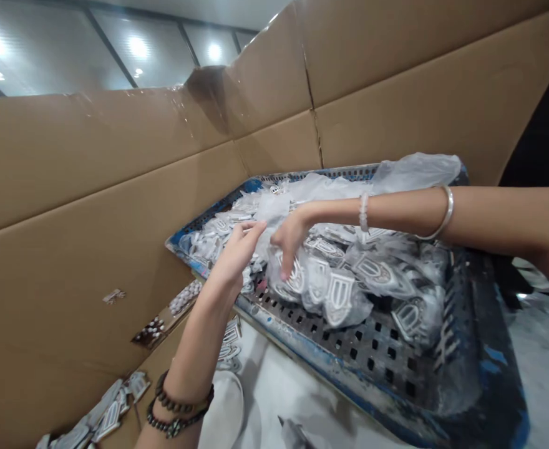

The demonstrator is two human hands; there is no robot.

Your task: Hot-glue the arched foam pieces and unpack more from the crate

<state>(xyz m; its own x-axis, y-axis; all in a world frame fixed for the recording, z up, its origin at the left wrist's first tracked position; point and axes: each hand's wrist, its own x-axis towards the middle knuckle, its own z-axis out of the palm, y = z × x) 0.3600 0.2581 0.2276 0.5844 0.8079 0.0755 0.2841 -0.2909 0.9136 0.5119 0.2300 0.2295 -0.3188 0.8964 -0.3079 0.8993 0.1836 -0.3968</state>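
A perforated metal tray (pixel 363 349) with worn blue paint holds a heap of transparent plastic bags (pixel 321 187) packed with white and dark shield-shaped patches (pixel 340 298). My right hand (pixel 291 240) comes in from the right, wearing a silver bangle and a pale bead bracelet, and its fingers curl down onto a bagged patch (pixel 291 277). My left hand (pixel 239 246) rises from the bottom, with dark beaded bracelets on the wrist. Its fingers are spread on the bags at the tray's left side, close to my right hand.
Tall brown cardboard walls (pixel 92 174) surround the tray at the left and back. More shield patches (pixel 106 418) lie on the cardboard at lower left, and a strip of small pale pieces (pixel 183 298) sits beside the tray. A round white object (pixel 223 405) stands below my left forearm.
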